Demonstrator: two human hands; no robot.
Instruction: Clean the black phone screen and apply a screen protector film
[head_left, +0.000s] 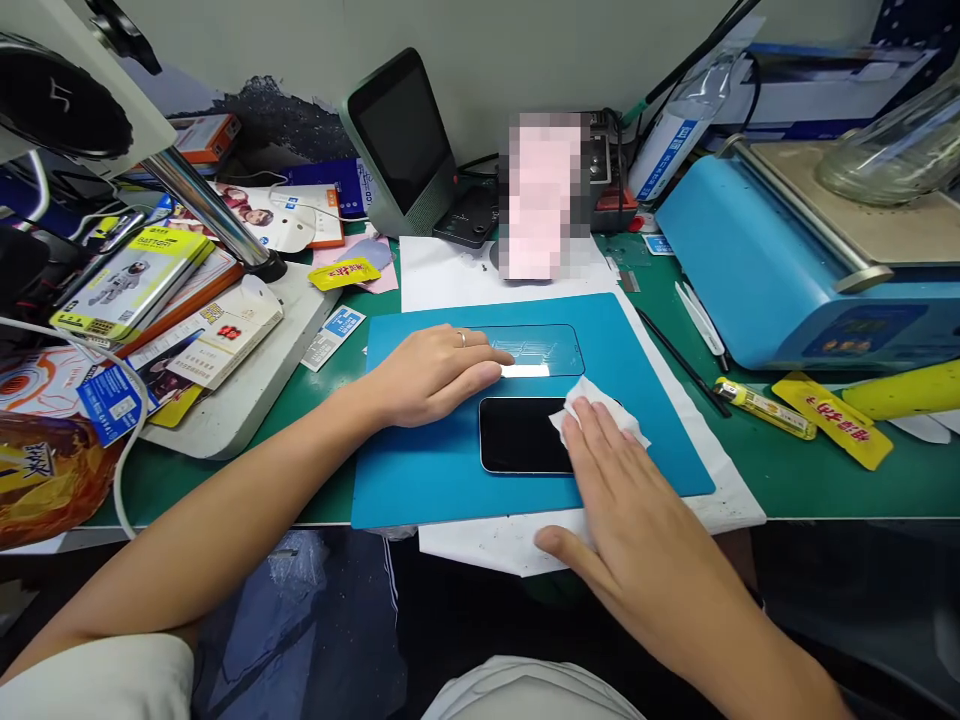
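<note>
A black phone (521,434) lies screen up on a blue work mat (420,470). My right hand (611,480) lies flat on the phone's right end and presses a white wipe (592,405) onto the screen. My left hand (435,375) rests palm down on the mat just left of the phone, its fingertips touching a white tab on a clear screen protector sheet (544,350) that lies above the phone.
White paper (450,275) lies under and behind the mat. A blue laminating machine (780,270) stands at the right, with a yellow lighter (761,405), a yellow packet (832,420) and thin tools (701,320) before it. Boxes (131,280) and packaging crowd the left; a grey screen device (401,140) stands behind.
</note>
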